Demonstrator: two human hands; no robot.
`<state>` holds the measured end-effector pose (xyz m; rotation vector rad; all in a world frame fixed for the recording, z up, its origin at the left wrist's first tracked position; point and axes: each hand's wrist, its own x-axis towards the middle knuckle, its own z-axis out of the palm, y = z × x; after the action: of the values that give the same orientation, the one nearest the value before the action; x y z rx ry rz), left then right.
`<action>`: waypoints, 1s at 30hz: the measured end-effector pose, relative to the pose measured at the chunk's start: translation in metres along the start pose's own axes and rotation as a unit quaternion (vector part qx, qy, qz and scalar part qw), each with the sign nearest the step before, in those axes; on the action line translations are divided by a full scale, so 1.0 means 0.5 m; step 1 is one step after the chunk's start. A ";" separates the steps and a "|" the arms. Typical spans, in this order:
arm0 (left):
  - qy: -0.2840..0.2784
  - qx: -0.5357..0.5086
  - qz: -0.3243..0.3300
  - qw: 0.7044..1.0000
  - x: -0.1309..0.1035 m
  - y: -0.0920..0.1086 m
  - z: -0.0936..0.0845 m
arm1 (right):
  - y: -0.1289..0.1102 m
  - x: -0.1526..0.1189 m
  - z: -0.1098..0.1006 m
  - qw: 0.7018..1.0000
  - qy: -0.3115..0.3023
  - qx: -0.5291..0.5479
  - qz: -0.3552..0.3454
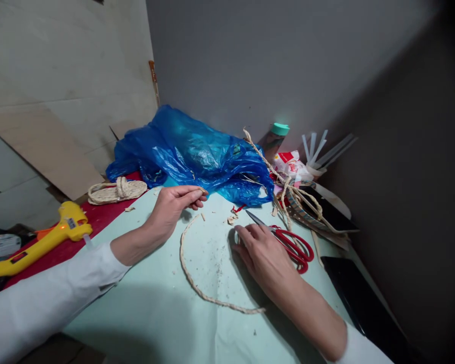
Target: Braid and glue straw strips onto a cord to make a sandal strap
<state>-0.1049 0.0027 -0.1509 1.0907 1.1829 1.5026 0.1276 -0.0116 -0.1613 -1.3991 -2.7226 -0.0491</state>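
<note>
My left hand (178,206) is closed in a pinch above the table, with a small straw-coloured piece (203,191) showing between thumb and forefinger. Below it a twisted straw cord (191,284) lies in an open curve; whether the cord joins the pinched piece, I cannot tell. My right hand (265,255) rests low over the table, fingers bent and slightly apart, with nothing visible in them. Right beside that hand lie red-handled scissors (294,247), blades pointing away to the left. Straw scraps (232,220) are scattered near the blades.
A yellow glue gun (41,240) lies on red cloth at left, near a coiled straw piece (117,191). A blue plastic bag (189,149) fills the back. At right are braided straw strands (288,189), glue sticks (314,146), a green-capped bottle (279,130) and a black flat object (358,290).
</note>
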 end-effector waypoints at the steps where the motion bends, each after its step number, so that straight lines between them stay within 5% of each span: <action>1: 0.008 -0.002 0.007 1.000 0.003 0.001 -0.003 | -0.008 0.009 0.007 1.000 -0.001 -0.006 -0.001; 8: 0.045 -0.019 0.021 0.999 0.014 0.011 -0.013 | -0.003 0.069 0.013 0.998 -0.013 -0.040 0.055; 19: 0.031 0.003 0.026 0.999 0.019 -0.011 -0.013 | -0.071 0.154 0.010 0.999 0.007 -0.038 -0.011; 25: 0.013 0.013 0.024 1.000 0.014 -0.011 -0.010 | -0.103 0.154 0.015 0.995 0.004 -0.005 -0.096; 30: -0.020 0.015 0.012 1.000 0.005 -0.015 -0.005 | -0.098 0.150 0.017 0.994 0.013 0.039 -0.102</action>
<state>-0.1067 0.0059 -0.1584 1.1524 1.1718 1.4793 0.0437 0.0214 -0.1631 -1.0898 -2.8017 0.0255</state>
